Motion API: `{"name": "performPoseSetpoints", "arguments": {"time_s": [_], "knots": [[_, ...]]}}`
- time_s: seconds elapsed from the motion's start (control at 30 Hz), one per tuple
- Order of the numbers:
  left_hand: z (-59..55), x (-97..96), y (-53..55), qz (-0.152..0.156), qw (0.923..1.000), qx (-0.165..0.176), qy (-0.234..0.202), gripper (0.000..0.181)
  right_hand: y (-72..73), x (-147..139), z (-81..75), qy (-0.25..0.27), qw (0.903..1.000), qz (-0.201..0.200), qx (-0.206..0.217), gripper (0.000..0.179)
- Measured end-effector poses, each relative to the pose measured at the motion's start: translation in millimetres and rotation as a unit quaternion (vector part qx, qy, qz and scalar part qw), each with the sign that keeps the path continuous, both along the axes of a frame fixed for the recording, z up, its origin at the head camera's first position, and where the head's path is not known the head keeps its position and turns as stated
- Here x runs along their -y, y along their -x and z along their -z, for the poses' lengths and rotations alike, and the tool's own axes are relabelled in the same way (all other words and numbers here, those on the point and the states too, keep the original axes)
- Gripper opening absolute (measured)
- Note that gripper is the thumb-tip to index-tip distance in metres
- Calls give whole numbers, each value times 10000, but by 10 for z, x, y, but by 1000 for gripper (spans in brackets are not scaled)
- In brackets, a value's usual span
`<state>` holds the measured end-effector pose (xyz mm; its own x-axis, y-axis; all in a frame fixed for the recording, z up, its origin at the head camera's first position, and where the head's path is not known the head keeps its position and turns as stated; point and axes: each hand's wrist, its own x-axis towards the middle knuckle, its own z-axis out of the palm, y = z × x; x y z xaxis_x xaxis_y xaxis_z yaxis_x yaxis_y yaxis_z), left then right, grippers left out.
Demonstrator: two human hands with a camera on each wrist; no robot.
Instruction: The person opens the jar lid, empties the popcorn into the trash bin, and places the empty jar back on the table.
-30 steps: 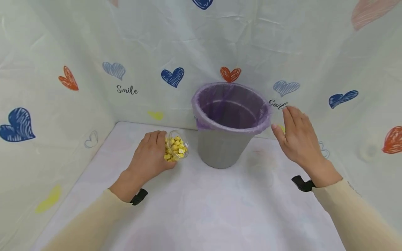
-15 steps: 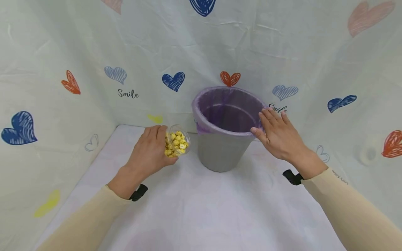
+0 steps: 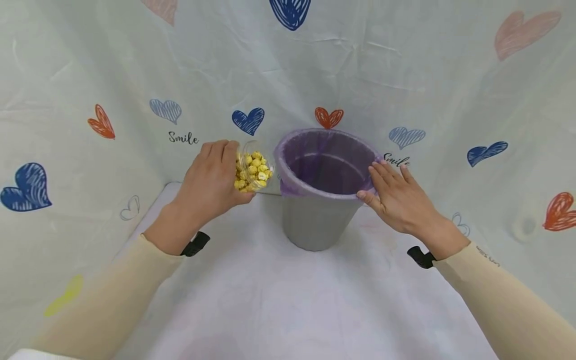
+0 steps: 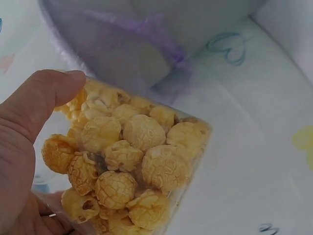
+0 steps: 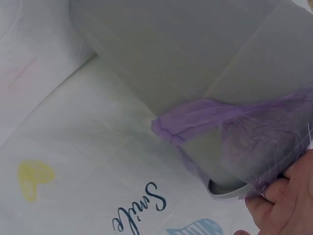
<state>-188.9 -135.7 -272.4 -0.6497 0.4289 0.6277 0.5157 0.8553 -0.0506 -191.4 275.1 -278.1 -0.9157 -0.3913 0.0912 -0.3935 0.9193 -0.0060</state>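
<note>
My left hand [image 3: 209, 182] grips a clear plastic jar of popcorn [image 3: 253, 171], raised above the table and tilted with its mouth toward the trash can. In the left wrist view, yellow popcorn [image 4: 144, 132] fills much of the jar, and the thumb lies along its side. The grey trash can [image 3: 317, 222] stands upright, lined with a purple bag [image 3: 294, 187] folded over its rim. My right hand [image 3: 400, 200] rests on the can's right rim, fingers extended. From the right wrist, the fingertips [image 5: 259, 205] press against the bag at the rim.
A white cloth with printed hearts [image 3: 249, 121] hangs behind and at both sides. The pale table [image 3: 288, 310] lies under the can, which stands near the back edge.
My left hand has lifted the popcorn jar off toward the can's rim height. My right hand has moved left from beside the can onto its rim. The view has tilted slightly upward.
</note>
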Motion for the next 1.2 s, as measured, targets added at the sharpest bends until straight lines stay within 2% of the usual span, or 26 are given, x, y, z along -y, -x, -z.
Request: {"name": "performPoseSetpoints", "arguments": {"time_s": [0.17,0.27,0.43,0.57,0.7,0.93,1.2], "knots": [[-272,-94,186,66,9985,-296,455,100,2,-20,1,32,10000,-12,48,85],[-389,-161,314,-1,9967,-319,748,98,6,-28,-5,72,9999,-5,74,85],[-507,-291,474,-300,9906,93,1332,105,14,-16,5,196,9995,12,228,86],[-553,-413,550,-432,9844,598,1598,108,19,0,22,280,9992,26,290,87],[-586,-534,597,-459,9802,832,1735,108,20,13,30,332,9990,41,301,88],[-606,-699,620,-437,9773,807,1912,102,10,2,29,414,9984,81,387,88],[-614,-787,635,-467,9730,764,2129,96,8,-17,30,456,9981,83,408,88]]}}
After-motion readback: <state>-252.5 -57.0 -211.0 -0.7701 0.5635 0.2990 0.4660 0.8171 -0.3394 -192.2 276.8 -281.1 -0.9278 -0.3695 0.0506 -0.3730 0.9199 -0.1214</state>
